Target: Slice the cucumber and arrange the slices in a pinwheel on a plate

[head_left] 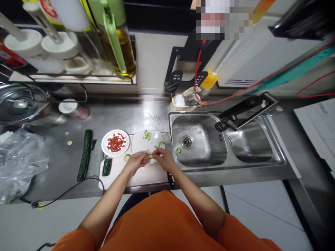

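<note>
Both of my hands meet over the front of a white plate (138, 142). My left hand (136, 162) and my right hand (165, 160) pinch a small cucumber slice (151, 156) between their fingertips. Fanned cucumber slices (147, 135) lie near the plate's far edge, and more slices (159, 144) lie at its right. Beside my left hand, cut slices (127, 157) rest on the cutting board (117, 177). A short cucumber piece (107, 167) sits at the board's left, below a white dish (104, 150) of red goji berries (116, 143). A black knife handle (171, 180) shows by my right forearm.
A long cucumber (85, 155) lies left of the board, near a clear plastic bag (23, 164) and a lidded pot (23, 104). At right is a double sink (201, 139) with a black faucet (246, 108). Oil bottles (117, 45) stand on a rack above.
</note>
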`<state>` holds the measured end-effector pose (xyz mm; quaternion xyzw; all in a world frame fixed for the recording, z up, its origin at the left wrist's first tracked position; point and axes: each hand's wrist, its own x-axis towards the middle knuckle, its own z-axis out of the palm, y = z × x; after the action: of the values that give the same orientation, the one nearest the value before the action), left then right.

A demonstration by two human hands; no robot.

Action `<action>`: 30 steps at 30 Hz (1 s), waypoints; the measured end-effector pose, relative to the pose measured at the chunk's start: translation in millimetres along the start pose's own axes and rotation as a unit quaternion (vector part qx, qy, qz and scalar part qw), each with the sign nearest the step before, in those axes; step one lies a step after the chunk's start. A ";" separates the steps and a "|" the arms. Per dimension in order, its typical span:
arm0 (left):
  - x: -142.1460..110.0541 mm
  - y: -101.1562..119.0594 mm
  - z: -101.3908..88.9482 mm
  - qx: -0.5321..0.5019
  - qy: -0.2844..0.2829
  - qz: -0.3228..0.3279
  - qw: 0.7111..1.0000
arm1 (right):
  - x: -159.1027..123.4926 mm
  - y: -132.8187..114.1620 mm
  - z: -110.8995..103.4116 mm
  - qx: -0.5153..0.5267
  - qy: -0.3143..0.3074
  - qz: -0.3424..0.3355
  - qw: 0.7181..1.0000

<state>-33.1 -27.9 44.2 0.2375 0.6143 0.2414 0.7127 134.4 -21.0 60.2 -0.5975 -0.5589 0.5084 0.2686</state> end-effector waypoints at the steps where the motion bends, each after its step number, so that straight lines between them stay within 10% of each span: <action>1: 0.7 0.8 1.5 -0.007 -0.007 -0.029 1.000 | -1.1 -2.1 -2.3 0.003 -0.004 -0.005 1.000; 10: 15.5 6.7 5.0 -0.098 -0.091 -0.068 0.989 | -7.5 -1.9 -15.9 -0.014 -0.016 -0.013 1.000; 18: 36.0 17.1 14.3 0.111 -0.029 0.040 0.993 | 1.9 30.0 -16.9 -0.040 0.066 0.058 0.995; 30: 65.2 35.9 38.0 0.410 0.058 0.275 0.868 | 22.3 35.4 -7.1 -0.240 0.172 0.087 0.951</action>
<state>11.0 39.6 22.4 0.6529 0.6084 0.1671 0.4190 151.6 -6.5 24.2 -0.7693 -0.5554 0.2697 0.1639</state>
